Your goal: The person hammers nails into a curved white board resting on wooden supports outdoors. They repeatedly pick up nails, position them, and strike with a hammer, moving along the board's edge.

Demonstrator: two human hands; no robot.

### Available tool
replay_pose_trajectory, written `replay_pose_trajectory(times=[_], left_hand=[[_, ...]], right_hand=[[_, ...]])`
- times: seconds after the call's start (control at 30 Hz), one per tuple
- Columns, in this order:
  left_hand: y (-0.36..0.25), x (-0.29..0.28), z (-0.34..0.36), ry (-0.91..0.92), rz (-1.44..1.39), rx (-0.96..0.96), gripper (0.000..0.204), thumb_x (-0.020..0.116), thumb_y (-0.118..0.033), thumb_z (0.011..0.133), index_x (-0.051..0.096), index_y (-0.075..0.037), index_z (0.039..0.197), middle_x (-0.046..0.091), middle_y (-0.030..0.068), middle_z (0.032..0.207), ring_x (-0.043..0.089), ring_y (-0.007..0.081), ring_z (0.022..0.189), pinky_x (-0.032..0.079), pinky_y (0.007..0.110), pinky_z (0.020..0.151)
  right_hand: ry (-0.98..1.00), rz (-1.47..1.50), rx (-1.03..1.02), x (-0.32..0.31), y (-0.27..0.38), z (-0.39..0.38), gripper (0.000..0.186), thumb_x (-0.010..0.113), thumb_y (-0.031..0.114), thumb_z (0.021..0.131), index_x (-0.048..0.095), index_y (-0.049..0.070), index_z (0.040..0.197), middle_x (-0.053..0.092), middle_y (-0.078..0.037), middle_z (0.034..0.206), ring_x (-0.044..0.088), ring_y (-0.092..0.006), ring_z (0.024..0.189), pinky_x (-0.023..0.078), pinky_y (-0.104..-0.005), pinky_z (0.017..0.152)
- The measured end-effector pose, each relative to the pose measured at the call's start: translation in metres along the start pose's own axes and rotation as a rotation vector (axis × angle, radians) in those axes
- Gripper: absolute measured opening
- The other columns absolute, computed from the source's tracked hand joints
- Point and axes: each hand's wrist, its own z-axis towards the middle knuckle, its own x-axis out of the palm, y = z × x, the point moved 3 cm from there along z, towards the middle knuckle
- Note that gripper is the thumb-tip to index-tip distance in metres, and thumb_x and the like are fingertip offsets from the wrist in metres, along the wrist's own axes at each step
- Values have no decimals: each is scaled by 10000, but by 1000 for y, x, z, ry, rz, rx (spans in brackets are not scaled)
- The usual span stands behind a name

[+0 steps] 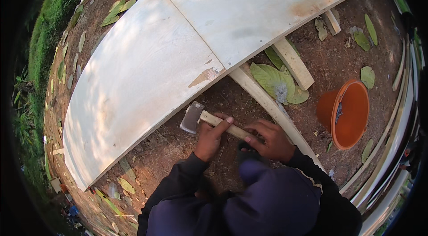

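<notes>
A small hatchet (192,117) with a grey metal head and a pale wooden handle lies low over the bare soil in front of me. My left hand (211,138) grips the handle just behind the head. My right hand (270,140) closes around the handle's rear end. The blade points toward the edge of a large white plywood sheet (133,84) lying on the ground. Dark sleeves cover both forearms.
A second white sheet (249,8) abuts the first at the back. Wooden battens (293,63) and a long strip (267,102) lie under them, with green leaves (272,77) around. An orange bucket (347,113) lies tipped at the right. Grass (49,22) borders the left.
</notes>
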Motion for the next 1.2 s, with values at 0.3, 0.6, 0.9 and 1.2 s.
replay_pose_trajectory(times=[0.3,0.6,0.9,1.2], left_hand=[[54,-86,-77,-115,864,-79,253,698,-210,898,654,10,1015,658,155,769,657,244,726,517,408,686],[60,-204,-188,-355,1115,-203,327,686,-304,876,664,21,911,663,243,756,684,405,731,512,503,700],[87,-235,-200,-637,977,-157,587,593,-508,995,666,63,877,650,261,681,672,449,661,512,537,658],[82,-263,-207,-492,769,248,486,534,-421,1045,660,13,864,658,258,766,654,464,737,487,560,694]], right_hand=[[-449,-840,523,-117,-140,61,825,773,271,872,343,-33,1507,464,-288,1424,496,-473,1304,441,-543,1052],[-521,-848,545,-137,-139,41,570,769,322,834,557,-62,1199,572,-273,1183,556,-474,1167,472,-550,932],[-561,-959,608,-99,7,-13,526,715,347,860,605,-66,1166,645,-289,1145,633,-477,1053,482,-520,919],[-146,-725,-42,29,199,44,513,745,135,784,599,3,1258,613,-150,1181,592,-328,1108,465,-422,937]])
